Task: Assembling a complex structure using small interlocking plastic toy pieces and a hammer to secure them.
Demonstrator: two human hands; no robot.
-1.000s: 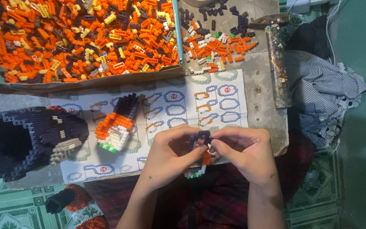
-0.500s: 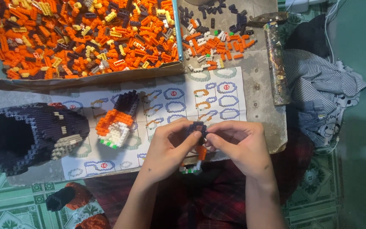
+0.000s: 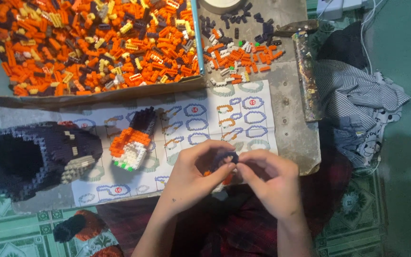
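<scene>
Dark brick ring (image 3: 224, 158), pinched between the fingertips of the left hand (image 3: 191, 177) and the right hand (image 3: 268, 183), is held just over the near edge of the instruction sheet (image 3: 205, 119), with the orange-and-white brick assembly (image 3: 129, 145) lying on that sheet's left part.

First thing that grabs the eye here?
The shallow cardboard tray heaped with small orange plastic bricks, top left. Then the big hollow dark navy brick model at the left edge. Bottom centre, left hand and right hand pinch a small dark brick piece between them.
</scene>
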